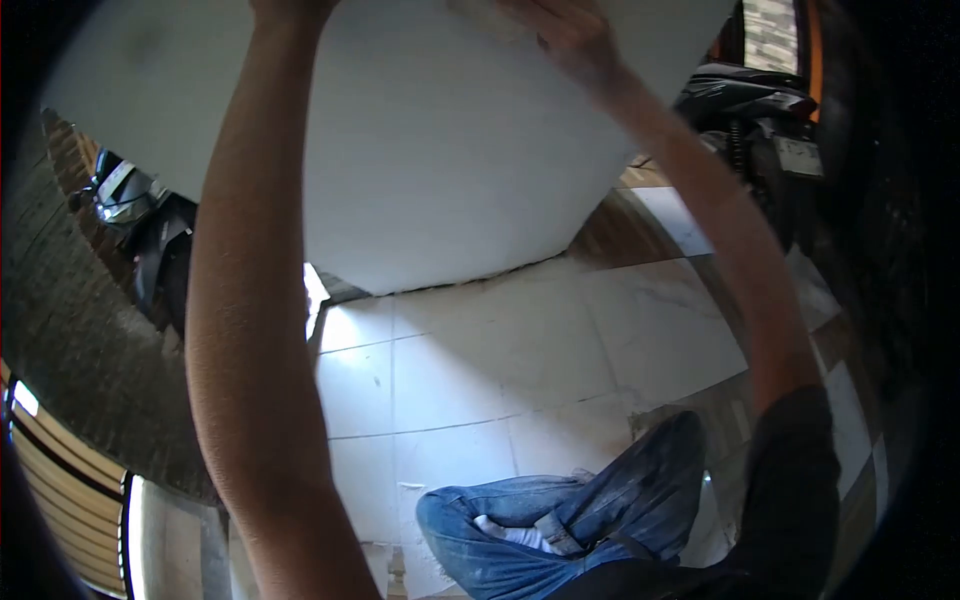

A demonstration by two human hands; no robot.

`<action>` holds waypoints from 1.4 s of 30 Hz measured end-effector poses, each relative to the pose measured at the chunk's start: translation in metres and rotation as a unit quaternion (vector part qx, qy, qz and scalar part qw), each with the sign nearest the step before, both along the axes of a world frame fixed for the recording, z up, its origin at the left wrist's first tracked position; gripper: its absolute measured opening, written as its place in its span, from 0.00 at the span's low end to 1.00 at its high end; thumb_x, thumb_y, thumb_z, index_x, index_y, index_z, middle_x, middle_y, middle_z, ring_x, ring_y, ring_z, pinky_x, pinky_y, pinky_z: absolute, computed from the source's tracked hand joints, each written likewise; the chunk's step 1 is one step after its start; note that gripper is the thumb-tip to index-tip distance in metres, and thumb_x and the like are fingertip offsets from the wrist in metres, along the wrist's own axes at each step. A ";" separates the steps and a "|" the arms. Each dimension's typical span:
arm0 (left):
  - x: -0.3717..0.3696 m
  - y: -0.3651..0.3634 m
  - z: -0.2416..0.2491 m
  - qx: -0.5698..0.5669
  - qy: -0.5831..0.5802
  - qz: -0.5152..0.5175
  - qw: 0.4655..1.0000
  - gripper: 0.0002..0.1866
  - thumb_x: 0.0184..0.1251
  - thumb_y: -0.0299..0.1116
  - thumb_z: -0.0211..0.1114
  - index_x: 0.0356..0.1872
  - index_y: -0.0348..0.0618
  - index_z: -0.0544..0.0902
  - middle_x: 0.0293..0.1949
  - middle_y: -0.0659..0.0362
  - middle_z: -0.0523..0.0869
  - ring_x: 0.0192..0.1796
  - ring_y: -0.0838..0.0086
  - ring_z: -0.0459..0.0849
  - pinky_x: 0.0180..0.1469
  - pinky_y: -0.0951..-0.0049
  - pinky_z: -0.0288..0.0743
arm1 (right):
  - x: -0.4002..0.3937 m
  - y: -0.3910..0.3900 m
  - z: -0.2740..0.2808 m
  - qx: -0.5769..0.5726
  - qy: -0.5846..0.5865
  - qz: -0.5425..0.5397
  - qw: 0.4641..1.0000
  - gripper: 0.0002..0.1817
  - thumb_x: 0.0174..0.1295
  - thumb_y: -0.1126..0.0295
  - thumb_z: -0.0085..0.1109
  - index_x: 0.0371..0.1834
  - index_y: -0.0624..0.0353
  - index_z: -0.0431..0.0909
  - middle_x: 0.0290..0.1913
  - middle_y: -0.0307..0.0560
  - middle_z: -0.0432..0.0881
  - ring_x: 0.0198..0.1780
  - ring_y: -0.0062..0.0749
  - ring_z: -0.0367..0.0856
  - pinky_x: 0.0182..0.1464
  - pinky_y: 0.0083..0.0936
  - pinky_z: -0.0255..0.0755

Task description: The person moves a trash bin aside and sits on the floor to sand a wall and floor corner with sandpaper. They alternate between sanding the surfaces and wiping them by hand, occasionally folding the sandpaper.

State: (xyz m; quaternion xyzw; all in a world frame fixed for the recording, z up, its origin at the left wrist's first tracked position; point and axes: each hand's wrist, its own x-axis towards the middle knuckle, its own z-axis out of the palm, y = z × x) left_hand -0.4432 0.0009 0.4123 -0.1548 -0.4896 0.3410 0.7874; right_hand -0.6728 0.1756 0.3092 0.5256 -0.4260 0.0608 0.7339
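A large white panel-like surface (440, 170) rises in front of me, its lower edge close over the floor. My left hand (293, 6) is at the top edge of the view, over this surface; its fingers are cut off by the frame. Also raised against the white surface is my right hand (575, 35), blurred, with its fingers pointing up and left. A pale smear shows beside those fingers, and I cannot tell whether the hand holds it.
White floor tiles (455, 375) lie below, where my crossed legs in blue jeans (630, 490) rest. One motorcycle (150, 225) stands to the left, another motorcycle (750, 110) at the upper right. A slatted panel (65, 500) is at the lower left.
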 end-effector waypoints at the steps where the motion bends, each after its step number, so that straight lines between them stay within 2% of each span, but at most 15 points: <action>1: -0.002 0.000 -0.001 0.005 0.004 -0.010 1.000 0.25 0.80 0.46 0.31 0.68 0.52 0.70 0.71 0.62 0.66 0.75 0.71 0.58 0.77 0.66 0.48 | 0.010 0.002 -0.001 -0.016 0.057 -0.026 0.998 0.26 0.57 0.75 0.59 0.61 0.49 0.76 0.64 0.37 0.75 0.62 0.33 0.77 0.65 0.29 0.72; 6: 0.003 0.002 -0.002 0.005 -0.021 0.016 1.000 0.26 0.80 0.45 0.32 0.69 0.49 0.68 0.72 0.60 0.65 0.76 0.69 0.57 0.77 0.65 0.46 | 0.041 0.036 0.002 0.106 0.064 -0.004 0.992 0.25 0.55 0.79 0.57 0.58 0.51 0.77 0.60 0.39 0.78 0.62 0.33 0.77 0.63 0.30 0.73; 8: 0.005 0.004 -0.005 0.017 -0.023 0.013 1.000 0.26 0.80 0.45 0.32 0.69 0.48 0.68 0.72 0.60 0.65 0.76 0.69 0.57 0.77 0.65 0.46 | 0.029 0.037 -0.016 -0.059 0.014 -0.023 0.998 0.25 0.56 0.78 0.58 0.60 0.52 0.75 0.59 0.42 0.79 0.61 0.34 0.77 0.62 0.29 0.74; 10: 0.008 0.005 -0.003 0.014 -0.030 0.025 0.999 0.26 0.80 0.45 0.32 0.69 0.46 0.68 0.72 0.59 0.65 0.76 0.69 0.57 0.77 0.65 0.46 | -0.042 0.046 0.000 0.037 0.197 -0.027 0.979 0.25 0.56 0.77 0.59 0.60 0.54 0.75 0.59 0.46 0.78 0.60 0.35 0.78 0.60 0.29 0.75; 14: 0.008 0.007 -0.006 0.019 -0.034 0.013 0.999 0.26 0.80 0.44 0.32 0.68 0.45 0.69 0.72 0.58 0.65 0.76 0.68 0.57 0.76 0.64 0.47 | -0.035 0.097 0.030 0.111 -0.110 -0.074 0.985 0.19 0.61 0.77 0.56 0.56 0.55 0.79 0.59 0.45 0.78 0.60 0.35 0.78 0.62 0.30 0.74; 18: 0.004 0.004 -0.002 -0.002 -0.030 0.006 1.000 0.27 0.80 0.45 0.32 0.68 0.45 0.69 0.72 0.57 0.65 0.76 0.67 0.57 0.76 0.64 0.47 | 0.021 0.068 0.031 0.155 0.187 -0.033 0.970 0.17 0.61 0.75 0.55 0.54 0.55 0.80 0.56 0.45 0.80 0.57 0.36 0.80 0.58 0.30 0.77; 19: 0.004 0.004 0.001 -0.003 -0.028 0.000 1.000 0.27 0.80 0.45 0.32 0.68 0.45 0.69 0.72 0.57 0.65 0.76 0.67 0.57 0.76 0.64 0.47 | 0.008 0.072 0.027 -0.001 -0.036 0.029 0.999 0.18 0.60 0.75 0.56 0.55 0.54 0.79 0.57 0.43 0.80 0.58 0.36 0.79 0.59 0.31 0.76; 22: 0.003 0.005 -0.003 -0.001 -0.040 -0.007 0.999 0.27 0.80 0.46 0.31 0.68 0.45 0.69 0.72 0.57 0.65 0.76 0.67 0.57 0.76 0.63 0.47 | -0.026 0.082 0.019 -0.106 -0.075 0.034 0.991 0.24 0.57 0.77 0.57 0.59 0.50 0.77 0.61 0.43 0.78 0.63 0.36 0.75 0.62 0.30 0.73; 24: 0.004 0.003 -0.001 -0.002 -0.032 0.010 0.999 0.28 0.80 0.46 0.31 0.68 0.43 0.70 0.71 0.56 0.66 0.76 0.66 0.57 0.76 0.63 0.47 | 0.034 0.080 0.016 0.135 0.099 -0.005 0.986 0.26 0.54 0.79 0.59 0.59 0.50 0.77 0.60 0.44 0.78 0.63 0.37 0.76 0.60 0.31 0.74; 28: 0.002 0.005 -0.005 0.003 -0.036 0.000 0.999 0.28 0.80 0.46 0.31 0.67 0.42 0.70 0.71 0.56 0.66 0.76 0.66 0.57 0.76 0.63 0.47 | 0.009 0.085 0.001 -0.131 -0.030 0.029 0.990 0.28 0.55 0.75 0.60 0.63 0.54 0.72 0.63 0.42 0.75 0.64 0.31 0.74 0.62 0.29 0.73; 29: 0.002 0.006 -0.004 0.003 -0.035 0.006 0.999 0.28 0.80 0.46 0.31 0.67 0.42 0.70 0.71 0.56 0.66 0.76 0.65 0.57 0.76 0.62 0.48 | 0.010 0.072 -0.009 -0.138 0.151 -0.237 0.950 0.29 0.56 0.77 0.58 0.65 0.55 0.70 0.63 0.44 0.75 0.64 0.30 0.75 0.61 0.26 0.74; 33: 0.005 0.006 -0.001 -0.013 -0.035 0.002 0.999 0.28 0.80 0.46 0.31 0.68 0.42 0.70 0.72 0.56 0.66 0.76 0.65 0.58 0.75 0.62 0.48 | 0.012 0.083 -0.002 0.012 0.140 -0.059 0.988 0.28 0.56 0.78 0.57 0.64 0.55 0.70 0.64 0.44 0.74 0.62 0.30 0.76 0.59 0.25 0.75; 36: 0.007 0.007 -0.004 0.023 -0.044 0.038 0.998 0.28 0.80 0.46 0.31 0.67 0.42 0.70 0.71 0.56 0.66 0.75 0.65 0.58 0.75 0.62 0.49 | 0.020 0.051 -0.027 -0.135 0.048 -0.031 0.989 0.27 0.58 0.74 0.58 0.64 0.48 0.72 0.61 0.40 0.77 0.59 0.27 0.78 0.55 0.23 0.77; 37: 0.003 0.005 0.000 -0.014 -0.021 0.019 0.999 0.28 0.80 0.46 0.31 0.67 0.43 0.70 0.71 0.57 0.67 0.75 0.65 0.59 0.76 0.62 0.49 | 0.029 0.054 -0.026 0.078 0.079 -0.020 0.994 0.26 0.58 0.74 0.59 0.62 0.50 0.74 0.61 0.38 0.77 0.61 0.27 0.77 0.58 0.24 0.76; 42: 0.003 0.003 -0.002 -0.014 -0.026 0.006 1.000 0.28 0.80 0.45 0.31 0.67 0.42 0.70 0.71 0.57 0.67 0.75 0.65 0.59 0.76 0.62 0.49 | 0.037 0.042 -0.024 -0.153 -0.073 0.132 0.977 0.25 0.59 0.77 0.57 0.62 0.47 0.75 0.61 0.33 0.77 0.64 0.26 0.74 0.67 0.25 0.70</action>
